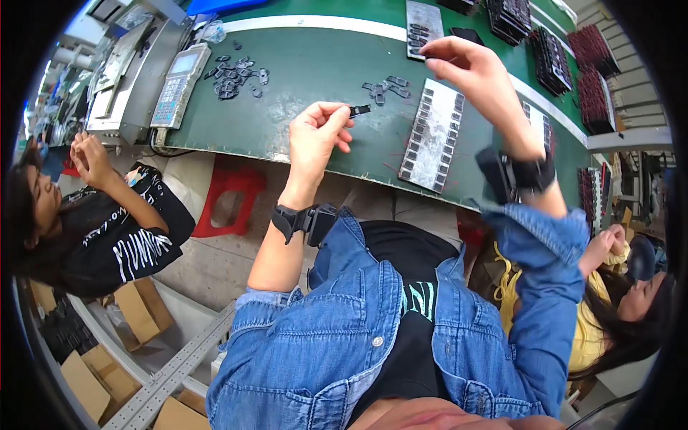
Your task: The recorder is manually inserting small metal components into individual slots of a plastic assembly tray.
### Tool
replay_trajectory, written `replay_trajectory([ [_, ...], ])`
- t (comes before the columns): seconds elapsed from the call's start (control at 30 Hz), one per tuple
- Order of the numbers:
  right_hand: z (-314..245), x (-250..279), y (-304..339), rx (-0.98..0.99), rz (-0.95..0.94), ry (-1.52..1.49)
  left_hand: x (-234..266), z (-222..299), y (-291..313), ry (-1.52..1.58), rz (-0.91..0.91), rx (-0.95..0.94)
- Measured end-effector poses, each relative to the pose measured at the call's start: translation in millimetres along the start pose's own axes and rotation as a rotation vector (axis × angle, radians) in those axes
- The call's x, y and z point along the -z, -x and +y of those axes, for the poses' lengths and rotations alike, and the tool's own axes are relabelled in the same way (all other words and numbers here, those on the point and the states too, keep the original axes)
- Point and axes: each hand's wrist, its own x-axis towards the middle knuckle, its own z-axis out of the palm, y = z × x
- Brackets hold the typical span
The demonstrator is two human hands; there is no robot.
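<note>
My left hand (pixel 315 140) is closed in a pinch over the green table. Between its thumb and index finger sticks out a small black plastic part (pixel 360 110). My right hand (pixel 476 72) reaches farther out, thumb and fingers brought together beside a far pale tray (pixel 424 13) with small black pieces on it. A dark bit shows at those fingertips, too small to make out. Below that hand lies a long pale tray (pixel 431 143), with black pieces lined along both long edges. A few loose dark plastic parts (pixel 387 89) lie between the two hands.
A larger heap of dark plastic parts (pixel 229 79) lies at the left, by a keypad device (pixel 175 86). Stacked black trays (pixel 548 64) and red-wired bundles (pixel 593 50) stand far right. Co-workers sit at both sides; a red stool (pixel 236 197) stands under the table edge.
</note>
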Motion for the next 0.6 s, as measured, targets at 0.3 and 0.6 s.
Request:
replay_trajectory([
  [0.3, -12, -58, 88, -0.343, 0.121, -0.598, -47, 6, 26, -0.242, -0.133, -0.014],
  [0.6, 5, -76, 100, -0.316, 0.220, -0.492, -53, -3, 31, 0.074, -0.232, 0.163],
])
